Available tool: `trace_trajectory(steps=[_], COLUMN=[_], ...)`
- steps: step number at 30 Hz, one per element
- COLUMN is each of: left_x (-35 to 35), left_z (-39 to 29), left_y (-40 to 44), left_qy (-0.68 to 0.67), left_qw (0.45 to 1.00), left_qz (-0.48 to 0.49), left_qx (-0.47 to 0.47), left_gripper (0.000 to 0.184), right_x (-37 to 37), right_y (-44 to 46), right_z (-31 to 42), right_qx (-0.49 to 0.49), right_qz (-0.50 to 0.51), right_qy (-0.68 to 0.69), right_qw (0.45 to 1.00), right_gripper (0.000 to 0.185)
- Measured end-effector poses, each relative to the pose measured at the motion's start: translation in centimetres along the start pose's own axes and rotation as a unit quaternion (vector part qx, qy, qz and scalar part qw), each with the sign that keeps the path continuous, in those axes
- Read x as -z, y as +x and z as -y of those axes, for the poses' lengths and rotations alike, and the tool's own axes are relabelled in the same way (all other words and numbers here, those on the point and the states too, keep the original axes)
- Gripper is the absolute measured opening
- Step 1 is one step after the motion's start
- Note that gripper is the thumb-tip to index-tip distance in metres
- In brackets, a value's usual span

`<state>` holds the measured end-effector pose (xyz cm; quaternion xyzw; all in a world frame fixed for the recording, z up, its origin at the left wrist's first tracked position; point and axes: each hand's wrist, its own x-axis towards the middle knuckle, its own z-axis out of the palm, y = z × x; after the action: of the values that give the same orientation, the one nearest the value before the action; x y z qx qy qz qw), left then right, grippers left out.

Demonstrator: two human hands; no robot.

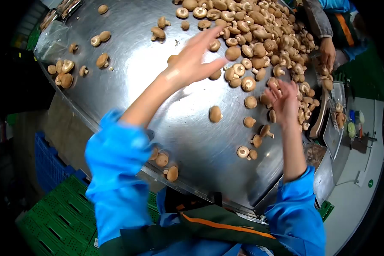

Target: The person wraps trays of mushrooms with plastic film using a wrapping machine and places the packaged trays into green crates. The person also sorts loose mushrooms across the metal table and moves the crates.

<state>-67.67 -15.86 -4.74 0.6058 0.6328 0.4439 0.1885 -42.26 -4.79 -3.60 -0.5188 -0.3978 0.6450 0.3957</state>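
Brown-capped shiitake mushrooms lie heaped on a shiny metal table, thickest at the upper right. My left hand reaches over the table at the heap's left edge, fingers stretched and thumb apart, with nothing visible in it. Just beyond its thumb lies a single mushroom. Over the heap's lower side, my right hand has its palm partly showing and its fingers loosely bent and apart. Another mushroom sits close to those fingertips; whether they touch is unclear. Between my arms rests one loose mushroom.
At the upper right a co-worker's hand touches mushrooms by the table's side. More mushrooms lie at the left edge near a clear plastic bag. Green crates and a blue crate stand below on the left.
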Motion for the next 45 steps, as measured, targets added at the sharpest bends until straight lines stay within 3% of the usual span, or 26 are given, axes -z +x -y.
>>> trace_trajectory(steps=[3, 4, 6, 7, 10, 12, 14, 15, 16, 17, 20, 22, 23, 25, 28, 32, 34, 36, 37, 38, 39, 40, 41, 42, 44, 45], left_x=[3.7, 3.1, 1.7, -0.1, -6.0, -10.7, -14.1, -15.5, -16.4, -16.3, -13.1, -8.0, -5.5, 2.4, 13.3, 21.9, 20.2, 16.4, 14.4, 13.4, 9.7, 8.1, 3.8, 3.7, 2.0, 4.8], left_z=[-0.2, 0.2, -3.8, -5.9, -7.4, -5.4, -4.3, -3.7, -3.8, -4.2, -2.8, 1.1, 4.9, 11.1, 16.4, 23.2, 21.4, 20.0, 20.7, 17.0, 22.1, 19.3, 20.1, 16.9, 14.2, 13.8], left_y=[-13.6, -18.8, -24.3, -24.6, -26.6, -25.3, -19.4, -16.3, -12.2, -8.4, -3.9, -4.9, -6.5, -10.6, -14.6, -18.4, -16.0, -13.9, -12.6, -9.3, -8.6, -5.9, -3.9, -1.8, -1.5, -1.8], left_qy=[0.354, 0.359, 0.267, 0.284, 0.17, -0.187, -0.211, 0.02, -0.069, -0.157, -0.062, 0.111, 0.118, 0.375, 0.367, 0.462, 0.461, 0.439, 0.482, 0.331, 0.374, 0.215, 0.15, -0.021, 0.145, 0.181], left_qw=[0.896, 0.865, 0.847, 0.827, 0.936, 0.878, 0.914, 0.991, 0.99, 0.979, 0.996, 0.982, 0.96, 0.857, 0.698, 0.573, 0.637, 0.74, 0.756, 0.824, 0.85, 0.919, 0.939, 0.988, 0.974, 0.967], left_qz=[0.185, 0.239, 0.345, 0.374, 0.137, 0.061, 0.027, 0.04, -0.014, -0.068, -0.061, -0.151, -0.245, -0.334, -0.505, -0.548, -0.513, -0.4, -0.351, -0.234, -0.293, -0.233, -0.295, -0.086, -0.173, -0.18], left_qx=[0.194, 0.255, 0.303, 0.309, 0.276, 0.437, 0.346, 0.124, 0.118, 0.111, 0.021, 0.023, 0.059, 0.112, 0.351, 0.397, 0.344, 0.316, 0.271, 0.396, 0.229, 0.236, 0.087, 0.125, -0.005, -0.009], left_gripper=[0.105, 0.119, 0.123, 0.123, 0.109, 0.094, 0.084, 0.08, 0.077, 0.074, 0.075, 0.074, 0.071, 0.063, 0.065, 0.068, 0.066, 0.062, 0.06, 0.061, 0.06, 0.054, 0.049, 0.044, 0.041, 0.042], right_x=[1.4, -0.1, -1.5, -1.6, -2.6, 0.2, 4.5, 6.1, 6.5, 6.0, 1.1, -3.0, -4.7, -8.1, -13.7, -19.3, -18.3, -15.1, -13.0, -10.8, -6.4, -2.2, 0.3, 1.6, 2.0, 3.6], right_y=[-3.8, -5.6, -5.0, -2.6, 4.6, 10.0, 14.1, 14.7, 15.1, 14.5, 10.2, 7.6, 6.2, 3.9, 1.3, 1.4, 5.0, 7.0, 8.3, 7.8, 9.7, 12.0, 12.4, 12.4, 10.4, 10.4], right_z=[-8.4, -10.2, -11.6, -12.3, -7.9, -5.4, -3.2, -2.0, -1.0, -0.4, 1.0, -2.1, -3.7, -6.7, -9.6, -12.5, -13.9, -11.4, -9.7, -7.5, -7.5, -7.6, -7.2, -6.4, -3.0, -2.1], right_qx=[0.142, 0.22, 0.46, 0.454, 0.457, 0.407, 0.35, 0.359, 0.368, 0.416, 0.525, 0.52, 0.517, 0.522, 0.509, 0.512, 0.488, 0.421, 0.221, 0.318, 0.364, 0.412, 0.351, 0.289, 0.253, 0.321], right_qz=[0.16, 0.262, 0.333, 0.285, 0.118, -0.034, -0.093, -0.132, -0.17, -0.228, 0.022, 0.206, 0.262, 0.339, 0.382, 0.416, 0.361, 0.259, 0.239, 0.176, 0.148, 0.121, 0.067, 0.01, 0.001, 0.001], right_qy=[-0.364, -0.386, -0.55, -0.608, -0.722, -0.739, -0.75, -0.684, -0.607, -0.612, -0.494, -0.455, -0.478, -0.493, -0.5, -0.574, -0.643, -0.692, -0.68, -0.765, -0.782, -0.791, -0.822, -0.847, -0.851, -0.836], right_qw=[0.906, 0.857, 0.613, 0.585, 0.506, 0.536, 0.553, 0.622, 0.684, 0.633, 0.693, 0.693, 0.66, 0.607, 0.588, 0.486, 0.467, 0.526, 0.657, 0.532, 0.484, 0.435, 0.443, 0.447, 0.46, 0.445], right_gripper=[0.037, 0.031, 0.026, 0.024, 0.026, 0.023, 0.027, 0.03, 0.033, 0.036, 0.036, 0.038, 0.04, 0.045, 0.053, 0.044, 0.035, 0.027, 0.026, 0.032, 0.033, 0.034, 0.036, 0.038, 0.034, 0.033])
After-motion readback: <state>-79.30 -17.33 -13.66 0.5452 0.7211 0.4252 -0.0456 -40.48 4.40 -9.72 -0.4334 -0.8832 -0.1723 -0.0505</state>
